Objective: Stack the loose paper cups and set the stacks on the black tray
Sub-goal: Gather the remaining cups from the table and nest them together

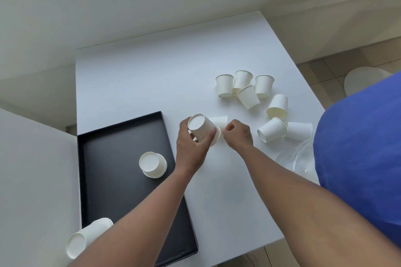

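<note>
At centre frame we see the left hand (pixel 191 143) gripping an upturned cup (pixel 202 128) while the right hand (pixel 238 135) pinches another cup (pixel 220 121), two stacks (pixel 153 165) on the black tray (pixel 112 158) at lower left.

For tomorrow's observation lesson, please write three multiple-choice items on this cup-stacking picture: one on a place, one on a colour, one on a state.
1. Where is the black tray?
A. On the table's near left part
B. On the floor
C. At the table's far right corner

2. What colour are the loose cups?
A. Red
B. White
C. Green

3. How does the left hand stand?
A. Flat on the table
B. Empty in the air
C. Closed around a cup

Answers:
1 A: the tray lies on the table, near and left.
2 B: every cup on the table is white.
3 C: its fingers wrap the cup held with its base toward the camera, while the right hand brings another beside it.
</note>
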Available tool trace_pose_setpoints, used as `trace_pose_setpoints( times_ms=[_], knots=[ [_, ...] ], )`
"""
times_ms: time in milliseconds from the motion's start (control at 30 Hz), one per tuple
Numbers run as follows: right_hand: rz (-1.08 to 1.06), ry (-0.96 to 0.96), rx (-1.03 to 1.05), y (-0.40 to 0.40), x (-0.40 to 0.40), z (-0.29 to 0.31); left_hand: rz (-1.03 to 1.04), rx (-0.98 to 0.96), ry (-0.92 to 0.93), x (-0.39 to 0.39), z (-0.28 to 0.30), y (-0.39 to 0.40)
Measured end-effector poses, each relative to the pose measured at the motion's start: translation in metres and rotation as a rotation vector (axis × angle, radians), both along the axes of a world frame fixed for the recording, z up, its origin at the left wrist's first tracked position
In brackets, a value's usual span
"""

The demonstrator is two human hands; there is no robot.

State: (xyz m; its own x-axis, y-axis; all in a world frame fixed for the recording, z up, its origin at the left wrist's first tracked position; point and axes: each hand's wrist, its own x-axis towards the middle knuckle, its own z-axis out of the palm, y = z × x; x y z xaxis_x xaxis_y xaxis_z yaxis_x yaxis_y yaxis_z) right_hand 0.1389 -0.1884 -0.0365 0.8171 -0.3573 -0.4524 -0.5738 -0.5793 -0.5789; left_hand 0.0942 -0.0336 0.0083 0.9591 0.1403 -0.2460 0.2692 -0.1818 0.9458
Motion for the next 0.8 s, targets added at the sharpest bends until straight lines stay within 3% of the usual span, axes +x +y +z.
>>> trace_pose_setpoints(
  times_ms=[267,567,800],
  knots=[
    [-0.326,-0.073,0.496,-0.007,0.000,0.014,0.133,-0.062,0.036,0.014,0.005,0.001],
    [-0.326,-0.055,0.785,-0.011,0.003,0.032,0.082,-0.014,0.053,0.024,0.007,0.001],
    [-0.291,-0.009,0.878,-0.007,0.001,0.036,0.074,0.041,0.073,0.024,0.010,0.013]
  ],
)
